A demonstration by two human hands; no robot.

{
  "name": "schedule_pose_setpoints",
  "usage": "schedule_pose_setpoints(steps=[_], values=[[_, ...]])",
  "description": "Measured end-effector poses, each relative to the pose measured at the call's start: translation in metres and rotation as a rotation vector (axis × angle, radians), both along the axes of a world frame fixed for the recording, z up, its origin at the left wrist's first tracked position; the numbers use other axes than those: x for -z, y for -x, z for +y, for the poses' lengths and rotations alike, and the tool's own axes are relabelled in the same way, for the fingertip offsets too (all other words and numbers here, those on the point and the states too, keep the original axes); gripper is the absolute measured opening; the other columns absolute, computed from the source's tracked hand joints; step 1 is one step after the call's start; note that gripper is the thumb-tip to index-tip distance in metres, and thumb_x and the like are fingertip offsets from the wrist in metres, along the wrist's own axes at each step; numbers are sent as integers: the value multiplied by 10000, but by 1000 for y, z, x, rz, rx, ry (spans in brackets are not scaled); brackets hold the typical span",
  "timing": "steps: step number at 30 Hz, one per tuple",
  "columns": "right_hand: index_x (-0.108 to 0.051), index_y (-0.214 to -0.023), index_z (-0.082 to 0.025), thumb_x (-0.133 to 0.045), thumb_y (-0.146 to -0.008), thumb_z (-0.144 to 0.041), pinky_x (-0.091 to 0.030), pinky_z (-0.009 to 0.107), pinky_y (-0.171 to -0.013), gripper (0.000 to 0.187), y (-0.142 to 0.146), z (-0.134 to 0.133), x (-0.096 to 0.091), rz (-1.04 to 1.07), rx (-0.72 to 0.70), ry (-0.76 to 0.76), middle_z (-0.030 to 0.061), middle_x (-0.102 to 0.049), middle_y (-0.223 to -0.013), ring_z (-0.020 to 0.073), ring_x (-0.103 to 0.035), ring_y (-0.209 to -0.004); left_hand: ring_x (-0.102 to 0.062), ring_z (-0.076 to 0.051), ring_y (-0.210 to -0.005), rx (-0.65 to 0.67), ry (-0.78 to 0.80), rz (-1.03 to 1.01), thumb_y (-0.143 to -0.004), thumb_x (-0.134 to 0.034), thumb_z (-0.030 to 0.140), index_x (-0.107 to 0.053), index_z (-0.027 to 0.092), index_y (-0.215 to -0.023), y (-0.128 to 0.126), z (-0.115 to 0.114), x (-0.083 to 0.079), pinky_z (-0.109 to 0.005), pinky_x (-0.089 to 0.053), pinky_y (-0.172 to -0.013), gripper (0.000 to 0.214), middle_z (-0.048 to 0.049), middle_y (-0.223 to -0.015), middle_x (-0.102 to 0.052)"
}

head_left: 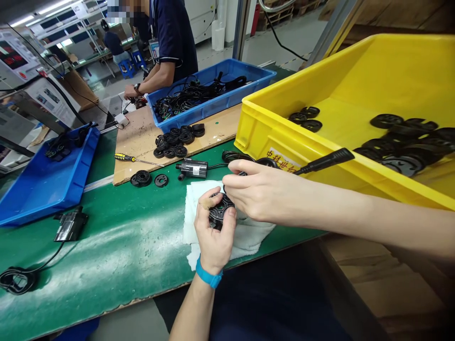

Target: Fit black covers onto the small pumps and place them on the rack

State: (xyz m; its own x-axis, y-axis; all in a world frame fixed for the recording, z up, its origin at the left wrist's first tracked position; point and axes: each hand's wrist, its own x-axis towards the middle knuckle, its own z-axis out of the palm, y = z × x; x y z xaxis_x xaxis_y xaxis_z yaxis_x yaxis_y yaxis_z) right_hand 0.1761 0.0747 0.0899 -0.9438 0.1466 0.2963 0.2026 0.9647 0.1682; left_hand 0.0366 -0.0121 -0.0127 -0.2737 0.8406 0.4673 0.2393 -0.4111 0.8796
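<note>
My left hand (213,237), with a blue band at the wrist, grips a round black slotted plastic part (221,208) between thumb and fingers. Coming in from the right, my right hand (254,189) has its fingers closed at the upper edge of that part; what they pinch is hidden. Both hands are above a white cloth (192,189) on the green table. Behind my right wrist a black ribbed, tapered piece (329,160) sticks out. Just beyond the hands lies a small black pump (192,168) with a cable.
A yellow bin (284,137) with black round parts stands at the right. Blue trays (213,106) (71,182) hold black cables and parts. A screwdriver (124,157) and black rings (174,142) lie on a board. Another pump (71,225) lies left. A co-worker (174,42) stands opposite.
</note>
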Motion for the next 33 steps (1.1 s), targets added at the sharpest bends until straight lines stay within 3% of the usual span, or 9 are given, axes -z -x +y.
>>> schedule_pose_setpoints(steps=[6, 11, 18, 22, 24, 26, 29, 33], values=[[-559, -607, -278, -471, -928, -31, -469, 388, -975, 415, -1, 0, 1, 31, -21, -12, 14, -565, -639, 210, -528, -853, -602, -236, -1257, 41, 28, -50, -908, -668, 218, -602, 214, -1106, 2, 2, -2, -417, -475, -1101, 209, -97, -1272, -642], [-585, -621, -277, -457, -920, -15, -493, 402, -988, 418, -1, 0, 0, -26, -22, -95, 17, -591, -650, 211, -547, -874, -649, -216, -1118, 67, 63, -58, -897, -659, 223, -588, 198, -1077, 3, 4, -6, -377, -518, -1012, 195, -82, -1131, -659], [-607, -593, -268, -558, -854, -72, -506, 374, -997, 330, 4, -10, -5, -190, -60, -591, 0, -586, -645, 198, -564, -923, -663, -208, -1038, 59, 65, 10, -902, -631, 267, -553, 204, -1038, 4, 7, -12, -358, -534, -956, 169, -68, -1084, -660], [-683, -763, -252, -484, -900, -134, -449, 448, -1059, 269, 7, -21, -6, -365, -48, -929, -5, -691, -876, 193, -573, -1133, -660, -202, -1017, 77, 54, 6, -919, -607, 279, -544, 214, -1073, 4, 8, -9, -344, -530, -944, 178, -50, -1047, -662], [-689, -804, -251, -430, -922, -129, -438, 481, -1068, 309, 6, -23, -4, -380, -52, -1028, 0, -691, -938, 197, -569, -1157, -652, -206, -1039, 75, 54, 9, -924, -607, 285, -545, 216, -1097, 4, 8, -8, -349, -520, -960, 197, -52, -1064, -657], [-686, -767, -253, -418, -921, -91, -458, 447, -1044, 349, 4, -22, 0, -288, -63, -954, 5, -670, -858, 192, -585, -1049, -641, -212, -1063, 59, 56, 15, -923, -610, 293, -545, 214, -1096, 5, 8, -8, -360, -510, -979, 200, -61, -1091, -648], [-694, -747, -225, -444, -945, -48, -487, 356, -921, 365, -2, -15, 8, -66, -12, -706, 12, -614, -714, 185, -554, -829, -628, -206, -1085, 64, 94, 8, -936, -610, 299, -555, 209, -1100, 9, 8, -10, -356, -497, -994, 195, -68, -1119, -635], [-700, -843, -178, -432, -1021, -77, -466, 339, -835, 337, -8, -7, 22, 168, 130, -532, 23, -647, -752, 183, -525, -772, -613, -194, -1111, 129, 128, -8, -964, -608, 350, -575, 206, -1159, 17, 9, -12, -338, -482, -1003, 244, -65, -1162, -628]])
